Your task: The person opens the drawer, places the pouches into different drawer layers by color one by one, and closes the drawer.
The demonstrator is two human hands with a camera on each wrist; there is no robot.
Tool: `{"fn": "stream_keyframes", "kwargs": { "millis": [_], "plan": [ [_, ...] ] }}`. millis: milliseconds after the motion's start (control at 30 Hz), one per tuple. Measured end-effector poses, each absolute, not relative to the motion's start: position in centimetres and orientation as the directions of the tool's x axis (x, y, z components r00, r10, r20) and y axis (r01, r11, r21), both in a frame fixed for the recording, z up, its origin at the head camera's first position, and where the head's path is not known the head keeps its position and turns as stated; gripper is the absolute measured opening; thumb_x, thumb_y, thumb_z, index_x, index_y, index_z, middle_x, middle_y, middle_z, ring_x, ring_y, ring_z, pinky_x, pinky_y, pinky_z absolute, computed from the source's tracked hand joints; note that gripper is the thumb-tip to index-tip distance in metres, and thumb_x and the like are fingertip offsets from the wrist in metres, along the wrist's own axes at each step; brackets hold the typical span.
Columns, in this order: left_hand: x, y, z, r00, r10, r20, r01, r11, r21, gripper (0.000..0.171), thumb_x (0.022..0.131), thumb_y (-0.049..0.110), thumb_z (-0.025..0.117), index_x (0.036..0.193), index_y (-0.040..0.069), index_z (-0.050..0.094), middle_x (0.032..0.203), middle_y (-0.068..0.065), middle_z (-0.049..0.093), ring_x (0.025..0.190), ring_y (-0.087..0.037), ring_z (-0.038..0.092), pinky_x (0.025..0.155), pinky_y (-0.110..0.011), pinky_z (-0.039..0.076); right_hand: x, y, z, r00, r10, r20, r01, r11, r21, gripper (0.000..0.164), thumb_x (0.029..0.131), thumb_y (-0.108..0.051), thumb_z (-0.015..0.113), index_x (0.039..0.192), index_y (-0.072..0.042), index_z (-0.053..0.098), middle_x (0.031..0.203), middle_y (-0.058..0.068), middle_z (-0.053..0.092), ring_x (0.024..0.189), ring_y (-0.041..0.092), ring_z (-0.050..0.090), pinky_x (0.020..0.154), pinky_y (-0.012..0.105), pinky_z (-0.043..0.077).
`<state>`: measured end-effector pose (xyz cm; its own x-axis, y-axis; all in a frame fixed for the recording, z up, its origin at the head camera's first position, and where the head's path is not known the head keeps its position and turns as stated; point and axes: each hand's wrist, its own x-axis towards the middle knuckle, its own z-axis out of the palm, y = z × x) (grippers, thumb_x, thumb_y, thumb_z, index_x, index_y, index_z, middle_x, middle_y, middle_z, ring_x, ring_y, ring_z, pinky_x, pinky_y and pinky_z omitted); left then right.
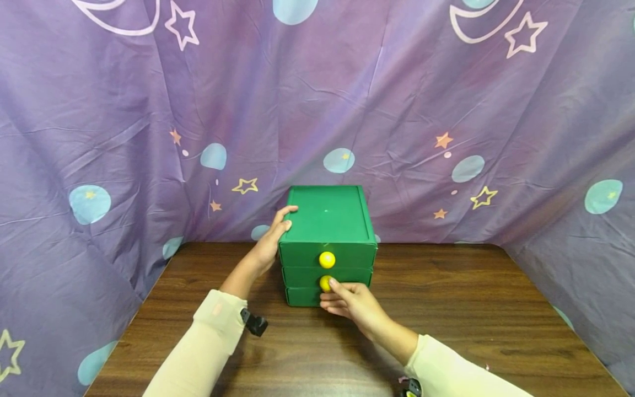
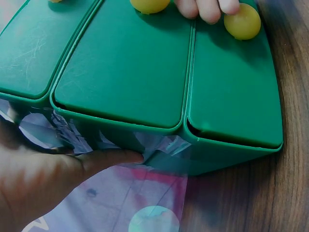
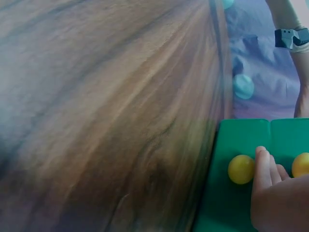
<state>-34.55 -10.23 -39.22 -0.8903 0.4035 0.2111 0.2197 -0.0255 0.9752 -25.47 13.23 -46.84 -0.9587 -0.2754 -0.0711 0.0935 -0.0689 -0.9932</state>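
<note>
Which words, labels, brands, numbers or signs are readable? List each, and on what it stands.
None can be read.
Green boxy plastic drawer unit: no lettering visible.
Purple cloth backdrop: printed pictures only, no lettering.
Small black wrist devices: any marking too small to read.

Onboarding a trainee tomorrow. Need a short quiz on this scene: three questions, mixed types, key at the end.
1. True or false: the left hand is at the right side of the green drawer unit.
2. The thumb of the right hand is on which knob? A) top B) middle C) bottom
3. Which knob is hidden in the head view, and where does it show?

Key:
1. False; it is at the left side.
2. B, the middle knob.
3. The bottom knob; both wrist views show it.
</note>
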Motion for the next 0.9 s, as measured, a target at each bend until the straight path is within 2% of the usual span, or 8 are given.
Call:
{"fn": "stream_keyframes", "kwargs": {
  "millis": [167, 300, 600, 733, 900],
  "plan": [
    [-34.5, -10.3, -39.2, -0.891, 0.402, 0.210, 0.224, -0.012, 0.974, 0.053, 0.108, 0.025, 0.028, 0.160, 0.017, 0.022, 0.165, -0.018, 0.015, 0.130, -0.036, 0.041, 0.109, -0.045, 0.037, -25.3, 13.5, -47.3, -0.962, -0.266, -0.057, 0.071, -0.042, -0.997, 0.054, 0.107, -0.031, 0.056, 0.125, 0.020, 0.058, 0.116, 0.034, 0.069, 0.097, 0.026, 0.074, 0.093, 0.043, 0.057],
    [-34.6, -10.3, -39.2, -0.892, 0.401, 0.209, 0.221, -0.016, 0.975, 0.053, 0.108, 0.025, 0.028, 0.160, 0.018, 0.023, 0.166, -0.017, 0.013, 0.132, -0.037, 0.040, 0.110, -0.049, 0.035, -25.1, 13.8, -47.5, -0.963, -0.267, -0.040, 0.051, -0.034, -0.998, 0.052, 0.107, -0.028, 0.056, 0.124, 0.021, 0.059, 0.113, 0.033, 0.070, 0.095, 0.024, 0.075, 0.093, 0.043, 0.057],
    [-34.6, -10.3, -39.3, -0.891, 0.405, 0.207, 0.216, -0.023, 0.976, 0.053, 0.108, 0.025, 0.027, 0.160, 0.016, 0.021, 0.164, -0.020, 0.016, 0.127, -0.036, 0.044, 0.102, -0.039, 0.042, -24.6, 14.3, -48.1, -0.974, -0.222, -0.047, 0.055, -0.029, -0.998, 0.046, 0.105, -0.023, 0.061, 0.119, 0.020, 0.059, 0.103, 0.025, 0.073, 0.091, 0.022, 0.073, 0.093, 0.045, 0.058],
    [-34.6, -10.3, -39.3, -0.890, 0.407, 0.206, 0.215, -0.024, 0.976, 0.053, 0.108, 0.026, 0.027, 0.160, 0.017, 0.021, 0.163, -0.021, 0.017, 0.125, -0.036, 0.045, 0.100, -0.037, 0.043, -24.5, 14.4, -48.4, -0.974, -0.211, -0.078, 0.086, -0.033, -0.996, 0.044, 0.104, -0.022, 0.063, 0.120, 0.019, 0.058, 0.099, 0.018, 0.073, 0.088, 0.020, 0.073, 0.088, 0.040, 0.059],
    [-34.6, -10.3, -39.2, -0.887, 0.412, 0.208, 0.219, -0.020, 0.975, 0.053, 0.108, 0.026, 0.027, 0.160, 0.016, 0.021, 0.162, -0.022, 0.018, 0.124, -0.035, 0.046, 0.100, -0.038, 0.044, -24.6, 14.5, -48.7, -0.964, -0.235, -0.121, 0.138, -0.060, -0.989, 0.043, 0.103, -0.022, 0.063, 0.120, 0.018, 0.058, 0.097, 0.018, 0.073, 0.085, 0.018, 0.072, 0.084, 0.034, 0.060]
  ]
}}
